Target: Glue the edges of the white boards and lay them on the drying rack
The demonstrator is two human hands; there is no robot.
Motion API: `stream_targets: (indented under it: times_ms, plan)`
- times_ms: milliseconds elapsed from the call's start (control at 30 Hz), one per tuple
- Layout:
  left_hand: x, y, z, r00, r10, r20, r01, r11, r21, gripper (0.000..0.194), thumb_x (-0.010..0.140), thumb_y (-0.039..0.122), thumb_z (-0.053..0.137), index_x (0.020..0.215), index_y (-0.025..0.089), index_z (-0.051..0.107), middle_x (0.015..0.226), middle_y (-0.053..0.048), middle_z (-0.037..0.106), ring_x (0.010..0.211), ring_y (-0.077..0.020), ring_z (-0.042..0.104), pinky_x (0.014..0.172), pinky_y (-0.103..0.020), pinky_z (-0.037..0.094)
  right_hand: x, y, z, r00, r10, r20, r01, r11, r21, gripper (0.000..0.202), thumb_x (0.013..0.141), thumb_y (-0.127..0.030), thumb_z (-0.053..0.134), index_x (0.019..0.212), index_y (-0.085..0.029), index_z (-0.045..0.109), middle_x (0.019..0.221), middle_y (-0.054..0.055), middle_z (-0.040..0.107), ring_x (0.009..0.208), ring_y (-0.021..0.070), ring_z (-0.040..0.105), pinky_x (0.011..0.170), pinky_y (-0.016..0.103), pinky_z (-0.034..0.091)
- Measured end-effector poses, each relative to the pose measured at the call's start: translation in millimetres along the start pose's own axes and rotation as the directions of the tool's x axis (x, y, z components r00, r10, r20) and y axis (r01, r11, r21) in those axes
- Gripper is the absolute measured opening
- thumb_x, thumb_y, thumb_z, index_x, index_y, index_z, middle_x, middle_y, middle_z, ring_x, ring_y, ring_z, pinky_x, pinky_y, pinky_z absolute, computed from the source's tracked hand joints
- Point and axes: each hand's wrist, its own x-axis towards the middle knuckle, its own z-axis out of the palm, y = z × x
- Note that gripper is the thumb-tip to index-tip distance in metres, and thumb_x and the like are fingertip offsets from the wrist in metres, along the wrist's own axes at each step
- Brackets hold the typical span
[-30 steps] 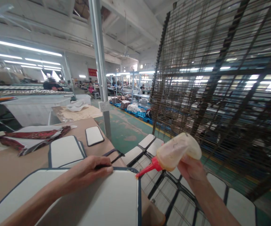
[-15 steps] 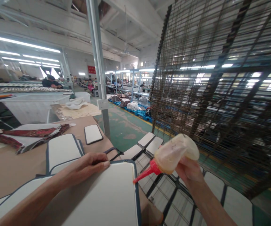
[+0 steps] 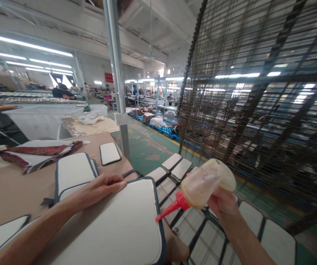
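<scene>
A large white panel (image 3: 111, 224) with dark blue edging lies in front of me, its far edge pinched by my left hand (image 3: 110, 185). My right hand (image 3: 223, 200) is wrapped round a translucent squeeze bottle (image 3: 202, 184), tilted so that its red nozzle (image 3: 172, 210) points down and left. The nozzle tip is at the panel's right border, where a pale line runs along the inner side of the edging.
More edged panels (image 3: 72, 171) lie on the brown-covered table (image 3: 15, 191), beside patterned fabric (image 3: 45, 152). Below right, white pieces (image 3: 250, 219) rest on a wire rack. A metal post (image 3: 124, 140) and large mesh racks (image 3: 246, 92) stand beyond. A person (image 3: 62, 92) is far left.
The panel has turned slightly and its far edge sits higher in view. The nozzle tip is now further along the right border, towards me. Both hands keep their holds.
</scene>
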Motion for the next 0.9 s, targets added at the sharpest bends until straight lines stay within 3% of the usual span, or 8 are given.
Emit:
stream_targets:
  times_ms: [167,400,633,767,900]
  plan:
    - [-0.1,2.1,-0.5,1.0,-0.026,-0.016,0.025,0.997,-0.073,0.039,0.072,0.055,0.066,0.069,0.017,0.058,0.057,0.003,0.055,0.05,-0.0108,0.047,0.045,-0.019,0.032,-0.9,-1.0,2.2,1.0,0.013,0.016,-0.013,1.0,0.023,0.053,0.048,-0.03,0.087,0.099,-0.028,0.071,0.058,-0.002,0.071,0.066,0.0288,0.072,0.079,0.042,0.059]
    - [-1.1,-3.7,-2.2,0.995,-0.091,-0.052,0.079,0.977,-0.197,0.036,0.071,0.051,0.07,0.072,0.017,0.059,0.057,0.002,0.059,0.048,-0.0115,0.051,0.044,-0.019,0.035,-3.0,-2.7,1.0,1.0,0.03,0.002,-0.03,0.999,-0.009,0.052,0.048,-0.036,0.087,0.097,-0.029,0.072,0.059,0.0,0.071,0.064,0.0312,0.071,0.078,0.047,0.058]
    - [2.9,-14.5,-8.4,0.984,-0.11,-0.141,0.071,0.964,-0.256,0.031,0.072,0.042,0.072,0.071,0.017,0.055,0.055,0.004,0.059,0.046,-0.01,0.051,0.043,-0.017,0.033,-5.6,1.8,-5.9,1.0,-0.023,0.002,0.023,1.0,0.008,0.048,0.054,-0.033,0.086,0.099,-0.027,0.072,0.084,0.007,0.075,0.079,0.0325,0.071,0.087,0.049,0.054]
    - [7.0,-20.8,-9.7,0.969,-0.133,-0.21,0.057,0.941,-0.334,0.032,0.07,0.043,0.074,0.074,0.017,0.055,0.055,0.004,0.06,0.045,-0.0099,0.051,0.042,-0.017,0.033,-12.7,7.0,-8.2,0.991,-0.111,-0.081,0.11,0.994,-0.008,0.045,0.059,-0.033,0.086,0.101,-0.026,0.071,0.086,0.006,0.075,0.078,0.0303,0.071,0.085,0.049,0.055]
    - [11.4,-25.8,-5.6,0.957,-0.141,-0.255,0.022,0.907,-0.42,0.037,0.067,0.047,0.075,0.078,0.017,0.057,0.058,0.003,0.063,0.048,-0.0117,0.055,0.044,-0.018,0.036,-17.9,13.0,-5.6,0.954,-0.226,-0.198,0.216,0.974,-0.069,0.047,0.062,-0.032,0.086,0.105,-0.027,0.07,0.089,0.005,0.074,0.076,0.0265,0.07,0.074,0.039,0.059]
